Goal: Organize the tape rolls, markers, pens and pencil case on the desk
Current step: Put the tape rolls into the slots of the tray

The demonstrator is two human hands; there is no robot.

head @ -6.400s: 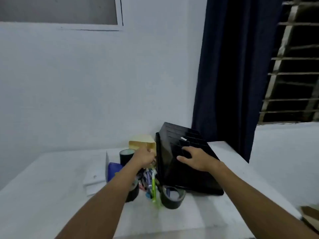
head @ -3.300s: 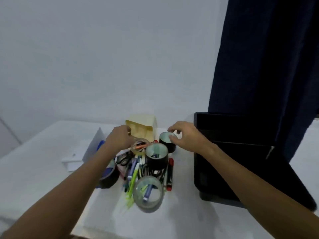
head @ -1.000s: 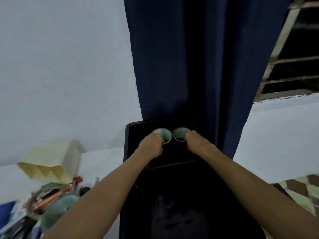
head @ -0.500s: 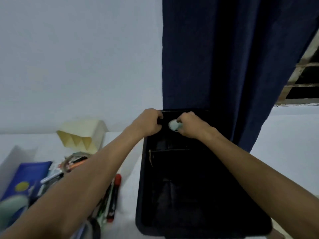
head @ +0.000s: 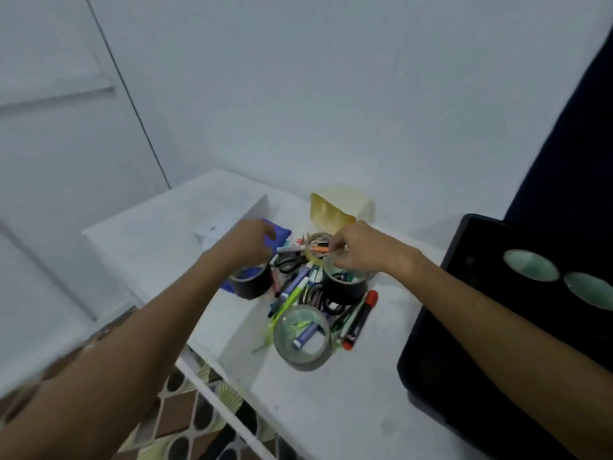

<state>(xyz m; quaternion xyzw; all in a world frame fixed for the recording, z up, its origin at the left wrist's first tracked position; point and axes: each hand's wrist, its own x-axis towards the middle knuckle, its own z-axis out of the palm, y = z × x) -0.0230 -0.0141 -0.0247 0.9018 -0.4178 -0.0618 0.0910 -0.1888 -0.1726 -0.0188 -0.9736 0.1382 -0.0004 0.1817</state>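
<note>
A pile of pens and markers [head: 300, 287] lies mid-desk with several tape rolls. My left hand [head: 252, 242] hovers with loosely curled fingers over a black tape roll [head: 250, 285], in front of the blue pencil case [head: 277, 231]. My right hand [head: 360, 252] is above a second black roll [head: 345, 287]. Its pinched fingertips touch an orange marker [head: 320, 249] lying across a small clear roll [head: 316, 242]; whether they grip it is unclear. A large grey roll [head: 303, 338] and a red marker [head: 360, 320] lie nearer me. Two small rolls [head: 530, 268] [head: 590, 290] sit in the black organizer [head: 441, 353].
A yellow box [head: 338, 207] stands at the back by the wall, a white box [head: 232, 210] to its left. Black scissors [head: 288, 263] lie in the pile. The desk's left edge [head: 212, 370] drops to a patterned floor. A dark curtain [head: 570, 161] hangs at right.
Both hands have left the two small rolls in the black organizer and come left over the pile. My view has swung left and down with them.
</note>
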